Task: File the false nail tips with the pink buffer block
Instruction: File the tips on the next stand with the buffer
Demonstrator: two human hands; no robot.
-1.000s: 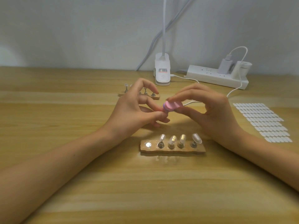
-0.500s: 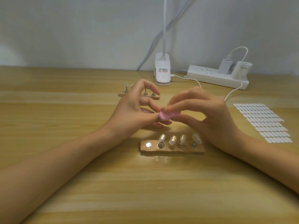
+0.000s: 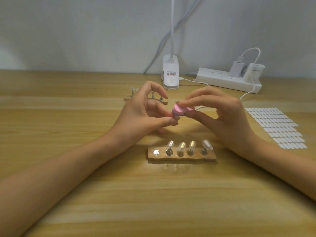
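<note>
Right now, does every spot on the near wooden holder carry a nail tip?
No, the leftmost spot on the holder is a bare metal disc; the other four carry tips.

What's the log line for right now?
step: filing | right hand grips pink buffer block | left hand pinches false nail tip under it | wooden holder strip: four clear tips

I see both forearms reach in from the lower corners, hands raised and nearly meeting. My left hand pinches a small piece between thumb and forefinger; my right hand pinches the pink block.
</note>
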